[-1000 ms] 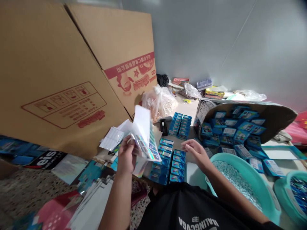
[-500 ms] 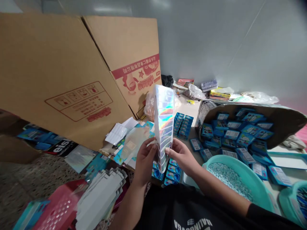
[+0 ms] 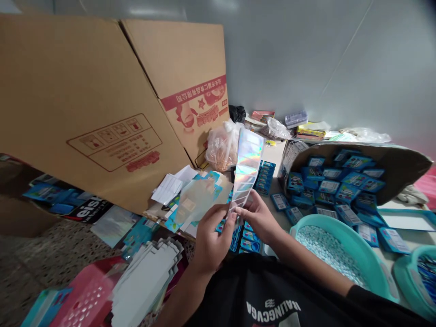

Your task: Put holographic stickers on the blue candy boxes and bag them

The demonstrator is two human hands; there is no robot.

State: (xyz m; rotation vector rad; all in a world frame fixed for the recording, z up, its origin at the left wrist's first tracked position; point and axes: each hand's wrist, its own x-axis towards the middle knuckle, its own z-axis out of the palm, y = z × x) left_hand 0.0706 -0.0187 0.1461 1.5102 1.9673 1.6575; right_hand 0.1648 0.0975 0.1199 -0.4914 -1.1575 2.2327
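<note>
A long shiny holographic sticker sheet (image 3: 248,156), marked off in rows of rectangles, stands tilted up in front of me. My left hand (image 3: 215,234) pinches its lower end from the left. From the right, my right hand (image 3: 259,215) grips the same end, thumb in front and fingers behind. Below the hands, rows of small blue packs (image 3: 250,240) lie on the table, partly hidden by my fingers. More blue packs (image 3: 265,177) stand in a stacked row just behind the sheet.
A carton on its side (image 3: 405,172) spills blue boxes at right. Near it stand a teal basin (image 3: 371,268) of pale pellets and another teal tub (image 3: 405,277). A big cardboard box (image 3: 85,81) walls the left. White card stacks (image 3: 146,277) lie over a pink basket (image 3: 88,290).
The sheet has swung to the right and leans that way, its lower end drawn between both hands. My left hand has moved right, closer to the right hand.
</note>
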